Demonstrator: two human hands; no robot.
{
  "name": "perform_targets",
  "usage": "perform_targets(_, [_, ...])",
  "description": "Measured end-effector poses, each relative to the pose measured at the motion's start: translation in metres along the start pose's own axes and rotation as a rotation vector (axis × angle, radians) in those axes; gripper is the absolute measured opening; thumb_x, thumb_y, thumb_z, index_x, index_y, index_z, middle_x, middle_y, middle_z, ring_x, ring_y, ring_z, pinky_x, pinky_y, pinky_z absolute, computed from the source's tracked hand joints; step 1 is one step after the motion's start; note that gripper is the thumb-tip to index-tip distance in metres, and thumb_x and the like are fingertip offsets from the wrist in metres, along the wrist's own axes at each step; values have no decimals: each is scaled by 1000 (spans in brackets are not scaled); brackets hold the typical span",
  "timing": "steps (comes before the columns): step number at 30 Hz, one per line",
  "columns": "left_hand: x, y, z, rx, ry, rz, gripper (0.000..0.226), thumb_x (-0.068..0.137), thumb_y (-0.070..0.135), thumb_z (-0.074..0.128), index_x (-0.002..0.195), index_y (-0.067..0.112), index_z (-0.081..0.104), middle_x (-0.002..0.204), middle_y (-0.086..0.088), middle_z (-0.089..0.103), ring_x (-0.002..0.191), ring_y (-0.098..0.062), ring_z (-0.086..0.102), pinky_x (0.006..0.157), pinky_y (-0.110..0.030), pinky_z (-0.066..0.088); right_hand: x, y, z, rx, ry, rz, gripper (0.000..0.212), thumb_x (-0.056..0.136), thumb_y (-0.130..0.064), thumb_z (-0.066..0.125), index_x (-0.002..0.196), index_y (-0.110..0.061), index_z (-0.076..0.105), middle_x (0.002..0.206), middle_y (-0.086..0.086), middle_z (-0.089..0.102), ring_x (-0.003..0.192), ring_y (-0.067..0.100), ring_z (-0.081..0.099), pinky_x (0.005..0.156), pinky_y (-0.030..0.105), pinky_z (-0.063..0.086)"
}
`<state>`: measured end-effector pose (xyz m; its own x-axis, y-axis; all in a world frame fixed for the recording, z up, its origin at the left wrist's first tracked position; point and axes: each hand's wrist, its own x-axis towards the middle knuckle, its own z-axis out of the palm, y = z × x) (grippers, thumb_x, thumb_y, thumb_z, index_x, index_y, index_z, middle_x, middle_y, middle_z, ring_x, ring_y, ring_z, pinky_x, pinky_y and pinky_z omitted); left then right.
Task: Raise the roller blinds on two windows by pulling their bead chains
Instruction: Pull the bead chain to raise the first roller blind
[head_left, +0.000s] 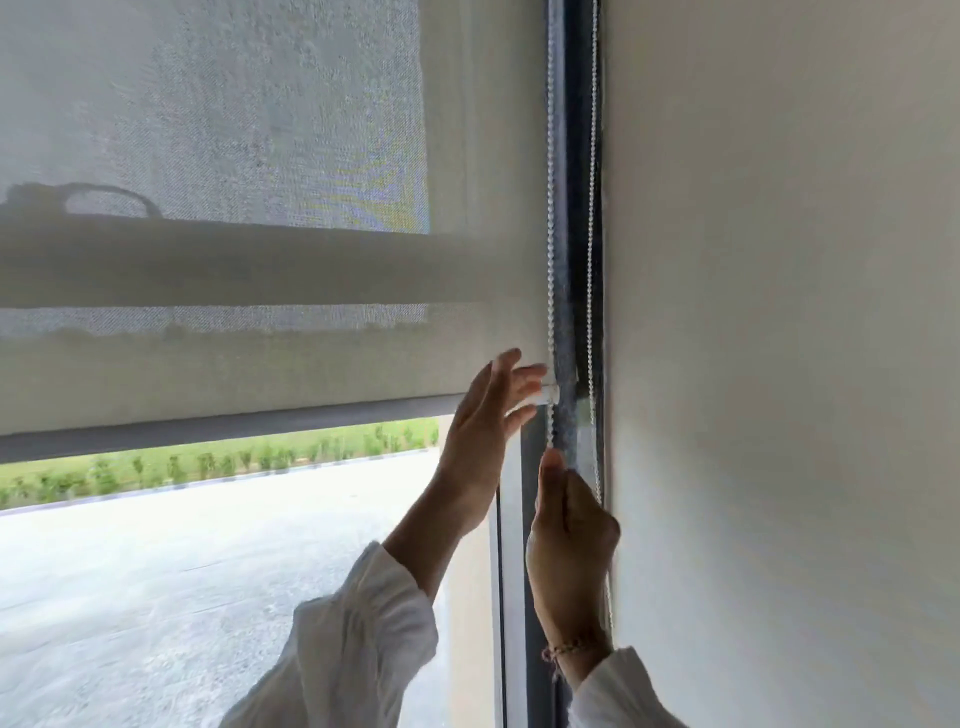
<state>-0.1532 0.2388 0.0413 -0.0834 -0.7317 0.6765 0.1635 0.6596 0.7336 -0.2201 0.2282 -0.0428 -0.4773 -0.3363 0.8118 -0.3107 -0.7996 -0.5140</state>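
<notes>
A grey mesh roller blind (260, 260) covers most of the window, its bottom bar (218, 428) hanging partway up the glass. Two strands of white bead chain (550, 234) run down the dark frame at the blind's right edge. My right hand (569, 540) is closed around the left strand just below the bar's white end cap (548, 395). My left hand (491, 441) is held up with fingers spread, fingertips at the end cap and blind edge, holding nothing.
A white wall (779, 364) stands immediately right of the chains. The grey window frame post (514, 597) runs down between my arms. Below the bar, pavement and a green hedge strip (208, 467) show through the glass.
</notes>
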Motion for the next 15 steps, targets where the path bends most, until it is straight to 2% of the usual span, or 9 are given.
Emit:
perform_targets(2, [17, 25, 10, -54, -23, 24, 22, 95, 32, 34, 102, 21, 52, 95, -2, 62, 88, -15, 61, 81, -25, 49, -12, 4, -2, 9, -5, 0, 52, 90, -39, 45, 49, -9, 34, 44, -2, 24, 42, 8, 20, 39, 31, 18])
perform_targets(3, [22, 35, 15, -75, -14, 11, 22, 96, 31, 34, 97, 20, 53, 82, -1, 58, 72, -12, 57, 66, -22, 47, -14, 5, -3, 18, -12, -15, 52, 91, -41, 44, 49, -10, 33, 44, -3, 23, 43, 8, 19, 40, 30, 17])
perform_targets(4, [26, 40, 21, -98, 15, -6, 24, 97, 32, 35, 92, 18, 54, 68, 2, 49, 55, -7, 46, 51, -18, 39, -15, 4, -3, 30, -28, -31, 52, 91, -43, 43, 50, -13, 33, 45, -4, 23, 42, 8, 19, 40, 28, 16])
perform_targets(6, [31, 38, 32, -134, 109, -7, 33, 97, 33, 36, 82, 13, 57, 48, 9, 32, 37, -3, 24, 34, -14, 21, -14, 2, -3, 58, -77, -2, 51, 90, -46, 43, 50, -17, 32, 45, -4, 23, 43, 7, 19, 41, 28, 17])
perform_targets(9, [29, 30, 46, -168, 208, 34, 42, 98, 31, 38, 60, 15, 46, 37, 11, 26, 30, -3, 16, 32, -11, 14, -5, 8, -5, 179, -164, 252, 52, 89, -48, 46, 50, -20, 28, 46, -9, 23, 47, 11, 20, 46, 34, 18])
perform_targets(11, [26, 25, 51, -187, 204, 53, 44, 98, 31, 38, 56, 17, 41, 39, 9, 26, 30, -4, 16, 33, -11, 14, 7, 13, -10, 345, -221, 447, 52, 88, -47, 47, 46, -22, 30, 41, -11, 26, 43, 9, 20, 48, 29, 17])
perform_targets(13, [23, 17, 51, -149, 196, 75, 44, 97, 31, 38, 54, 20, 40, 40, 9, 26, 31, -5, 18, 34, -12, 16, 25, 18, -14, 411, -218, 583, 55, 86, -51, 38, 40, -21, 37, 38, -11, 32, 41, 7, 24, 54, 28, 26])
perform_targets(15, [14, 2, 50, -34, 200, 113, 47, 97, 33, 39, 51, 24, 41, 38, 11, 29, 32, -5, 21, 39, -17, 18, 45, 21, -17, 369, -205, 594, 57, 85, -57, 29, 46, -22, 51, 48, -7, 47, 50, 12, 41, 68, 33, 37])
